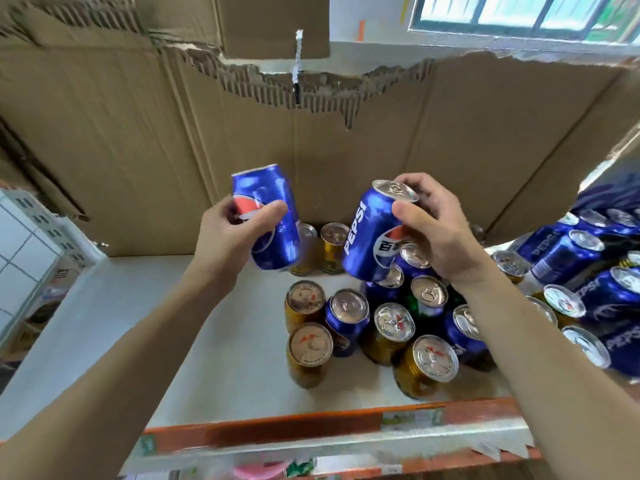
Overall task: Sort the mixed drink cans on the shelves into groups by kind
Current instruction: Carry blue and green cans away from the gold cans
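Drink cans crowd the right half of the white shelf, and we have two of them up in the air! Our left hand wraps the first blue can around its middle, thumb across the logo and fingers curled behind. That can leans with its top up and to the left. Our right hand grips the second blue can by its upper end, thumb pressed on the side just under the rim, fingers hooked over the far edge of the lid. This one tilts the other way, silver top up to the right, PEPSI lettering running along its side. The two held cans are near each other but apart, with the cardboard backing showing between them.

Down on the shelf it's a real mix. Gold cans stand upright at the front, with two more at the back by the cardboard. Upright blue cans are packed in among them, and a dark green can barely shows in the middle. Further right, a pile of blue cans lies on its sides, lids facing us. An orange front rail runs along the shelf's near edge, and a window sits above the torn cardboard at top right.
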`<state>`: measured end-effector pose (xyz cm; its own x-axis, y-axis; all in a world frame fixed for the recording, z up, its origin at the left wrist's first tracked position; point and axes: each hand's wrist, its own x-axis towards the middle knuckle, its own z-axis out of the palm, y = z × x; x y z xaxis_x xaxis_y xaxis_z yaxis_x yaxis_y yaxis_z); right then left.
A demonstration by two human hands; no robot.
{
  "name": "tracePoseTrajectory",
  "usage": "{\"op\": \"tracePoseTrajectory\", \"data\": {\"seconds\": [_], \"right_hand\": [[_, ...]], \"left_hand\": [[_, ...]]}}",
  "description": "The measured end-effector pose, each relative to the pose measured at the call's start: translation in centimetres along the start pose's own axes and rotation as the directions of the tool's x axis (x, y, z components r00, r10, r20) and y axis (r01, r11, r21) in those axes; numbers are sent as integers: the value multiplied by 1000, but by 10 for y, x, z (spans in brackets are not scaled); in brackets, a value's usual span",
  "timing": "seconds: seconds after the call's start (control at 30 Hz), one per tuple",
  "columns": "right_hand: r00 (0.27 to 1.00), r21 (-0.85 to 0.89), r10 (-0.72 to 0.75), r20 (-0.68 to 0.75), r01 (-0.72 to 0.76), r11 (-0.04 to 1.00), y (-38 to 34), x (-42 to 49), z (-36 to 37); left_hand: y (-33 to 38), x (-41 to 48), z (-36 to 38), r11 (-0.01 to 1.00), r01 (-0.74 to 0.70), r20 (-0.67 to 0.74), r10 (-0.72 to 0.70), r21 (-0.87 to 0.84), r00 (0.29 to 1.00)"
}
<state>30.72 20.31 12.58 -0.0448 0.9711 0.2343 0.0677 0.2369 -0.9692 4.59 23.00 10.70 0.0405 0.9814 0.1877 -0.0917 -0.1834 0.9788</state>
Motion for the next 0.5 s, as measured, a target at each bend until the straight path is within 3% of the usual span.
{"op": "tracePoseTrajectory", "data": {"seconds": [0.1, 0.23, 0.4, 0.5], "right_hand": [[990, 167, 88, -109, -69, 984, -9, -13, 0], [917, 466, 362, -166, -251, 849, -15, -43, -5], [808, 661, 510, -295, -213, 719, -9, -88, -26], [734, 694, 589, -338, -229, 683, -5, -113, -39]], "left_hand": [[8, -11, 24, 976, 132, 113, -113, -172, 987], [5, -29, 58, 882, 343, 256, -268, -323, 929], [1, -47, 106, 723, 528, 335, -412, -446, 847], [2, -55, 135, 637, 599, 387, -459, -484, 800]]}}
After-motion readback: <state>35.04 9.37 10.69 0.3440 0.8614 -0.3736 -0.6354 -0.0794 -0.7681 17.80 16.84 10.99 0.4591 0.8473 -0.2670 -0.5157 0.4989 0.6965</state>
